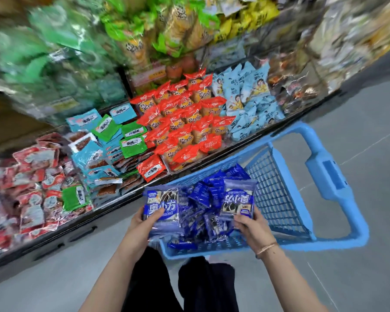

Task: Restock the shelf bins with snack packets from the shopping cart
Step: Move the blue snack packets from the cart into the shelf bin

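Shelf bins (pixel 189 122): full of red, green and pale-blue packets; no bin of matching blue stock is visible, so misplacement is a risk. Shopping cart (pixel 286 199): a loose heap of blue snack packets (pixel 203 212) lies inside. Left hand (pixel 142 224) and right hand (pixel 250 226): fingers pinching a packet stack each by its lower edge; slick wrappers may slide out and drop.

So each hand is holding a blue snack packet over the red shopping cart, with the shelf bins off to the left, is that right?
Not quite: the shopping cart is blue, not red, as the head view shows. The rest holds: the left hand and right hand each hold a blue snack packet over it, shelf bins to the left.
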